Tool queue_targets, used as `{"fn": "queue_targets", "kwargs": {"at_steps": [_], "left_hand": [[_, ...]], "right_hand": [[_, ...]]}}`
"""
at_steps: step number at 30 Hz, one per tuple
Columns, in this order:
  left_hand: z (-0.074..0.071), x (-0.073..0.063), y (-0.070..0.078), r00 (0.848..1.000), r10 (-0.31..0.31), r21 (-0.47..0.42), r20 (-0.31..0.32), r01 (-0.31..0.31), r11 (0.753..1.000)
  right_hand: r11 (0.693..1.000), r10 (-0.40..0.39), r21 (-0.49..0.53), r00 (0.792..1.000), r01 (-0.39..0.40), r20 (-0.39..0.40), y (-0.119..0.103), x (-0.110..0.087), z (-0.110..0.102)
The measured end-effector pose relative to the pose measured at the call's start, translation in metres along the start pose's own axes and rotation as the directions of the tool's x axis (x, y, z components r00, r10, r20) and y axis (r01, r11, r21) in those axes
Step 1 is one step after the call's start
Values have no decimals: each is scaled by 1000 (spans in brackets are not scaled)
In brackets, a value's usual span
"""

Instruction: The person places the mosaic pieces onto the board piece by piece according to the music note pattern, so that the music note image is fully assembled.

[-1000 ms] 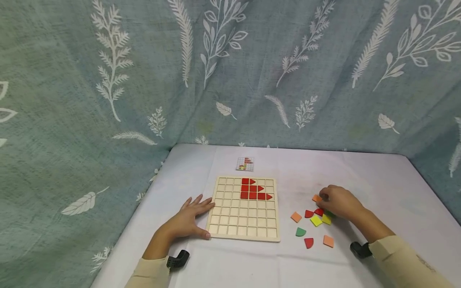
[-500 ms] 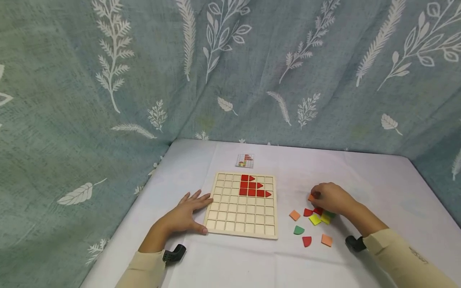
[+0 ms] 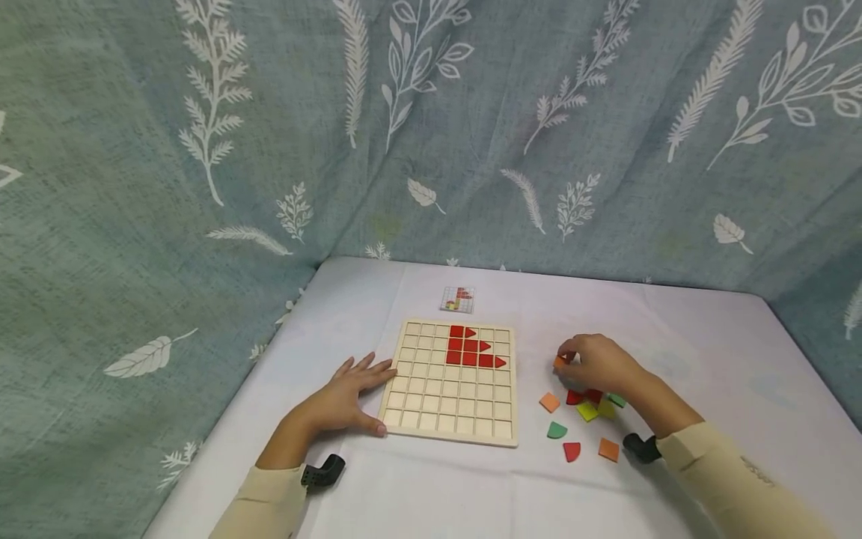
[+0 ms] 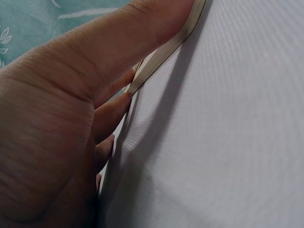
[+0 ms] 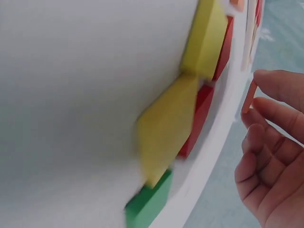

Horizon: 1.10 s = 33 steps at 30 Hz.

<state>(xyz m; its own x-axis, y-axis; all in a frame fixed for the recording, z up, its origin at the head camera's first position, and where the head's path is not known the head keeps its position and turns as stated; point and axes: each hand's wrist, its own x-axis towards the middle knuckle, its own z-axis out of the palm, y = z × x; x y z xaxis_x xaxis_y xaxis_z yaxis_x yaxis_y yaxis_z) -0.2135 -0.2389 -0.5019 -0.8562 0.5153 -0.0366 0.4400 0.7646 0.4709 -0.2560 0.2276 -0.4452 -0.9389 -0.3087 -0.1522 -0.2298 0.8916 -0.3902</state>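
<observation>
My right hand (image 3: 599, 364) pinches an orange square tile (image 5: 249, 96) between thumb and fingers, above the table and right of the wooden grid board (image 3: 444, 397). Spread fingers of my left hand (image 3: 346, 398) rest along the board's left edge, the thumb at its near left corner. In the board's upper right cells lie three rows of red tiles (image 3: 470, 358), each row ending in a pointed piece at its right. Below the right hand are yellow tiles (image 5: 168, 128), red pieces (image 5: 197, 121) and a green piece (image 5: 149, 199).
Behind the board lies a small pattern card (image 3: 458, 299). Loose on the white cloth (image 3: 417, 494) are an orange tile (image 3: 549, 403), another orange tile (image 3: 609, 450), a green quarter-round (image 3: 557, 430) and a red quarter-round (image 3: 572, 451). A leaf-print curtain (image 3: 431, 135) hangs behind.
My right hand has moved left from the pile toward the board, carrying the orange tile. The left hand stays at the board's edge. The head view has shifted slightly.
</observation>
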Motion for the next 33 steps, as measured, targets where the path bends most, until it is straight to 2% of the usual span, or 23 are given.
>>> {"fn": "queue_targets", "kwargs": {"at_steps": [10, 18, 25, 28, 33], "left_hand": [[1, -2, -1, 1000, -13, -26, 3, 13, 1000], [-4, -1, 3, 1000, 3, -10, 7, -3, 1000], [-5, -3, 4, 1000, -13, -20, 8, 13, 1000], [-5, -4, 3, 1000, -7, -28, 7, 8, 1000], [-6, -3, 4, 1000, 5, -34, 2, -4, 999]], "right_hand": [[994, -107, -33, 994, 107, -16, -35, 14, 13], [977, -212, -13, 977, 212, -18, -59, 22, 24], [966, -257, 22, 966, 257, -18, -75, 28, 31], [947, -321, 10, 947, 322, -28, -82, 30, 38], [895, -444, -48, 895, 442, -41, -93, 35, 44]]}}
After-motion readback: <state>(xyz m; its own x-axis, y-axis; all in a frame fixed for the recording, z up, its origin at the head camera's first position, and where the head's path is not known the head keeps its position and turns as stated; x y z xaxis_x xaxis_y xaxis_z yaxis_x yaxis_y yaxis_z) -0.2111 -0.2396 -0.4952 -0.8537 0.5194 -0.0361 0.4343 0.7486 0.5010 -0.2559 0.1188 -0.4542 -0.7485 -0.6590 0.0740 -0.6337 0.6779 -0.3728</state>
